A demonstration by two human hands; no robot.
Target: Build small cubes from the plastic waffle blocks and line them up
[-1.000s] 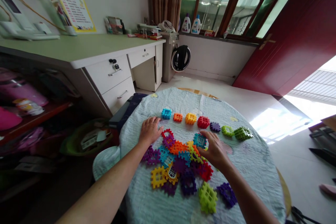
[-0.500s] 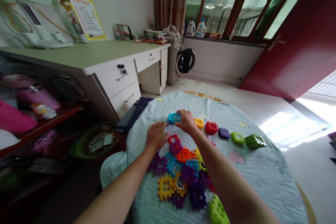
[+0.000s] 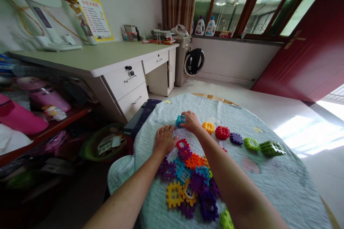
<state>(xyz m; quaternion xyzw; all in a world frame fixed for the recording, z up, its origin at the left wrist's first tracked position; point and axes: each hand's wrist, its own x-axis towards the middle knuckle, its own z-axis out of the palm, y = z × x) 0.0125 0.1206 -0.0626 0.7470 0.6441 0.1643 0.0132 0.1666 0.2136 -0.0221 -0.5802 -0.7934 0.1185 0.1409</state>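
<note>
At the far side of the round table, my right hand [image 3: 191,121] grips a blue plastic building block [image 3: 180,121] by its right side. My left hand [image 3: 164,139] lies flat on the cloth just left of and nearer than that block, fingers stretched out and holding nothing. To the right runs a curved row: a yellow block [image 3: 208,127], a red block [image 3: 222,132], a purple block [image 3: 236,138], a light green block [image 3: 252,144] and a darker green block [image 3: 272,148]. Between my forearms lies a pile of loose notched pieces, among them an orange piece [image 3: 195,161] and a yellow piece [image 3: 174,195].
A pale blue cloth [image 3: 268,186] covers the table. On the left stand a desk [image 3: 115,55] with drawers, a shelf with a pink bottle [image 3: 24,118] and a green basin [image 3: 92,150]. Behind are a washing machine [image 3: 182,61] and a red door [image 3: 298,64].
The blue block has turned in my right hand and now shows a narrower side. My left hand stays flat on the cloth. The whole view has shifted slightly.
</note>
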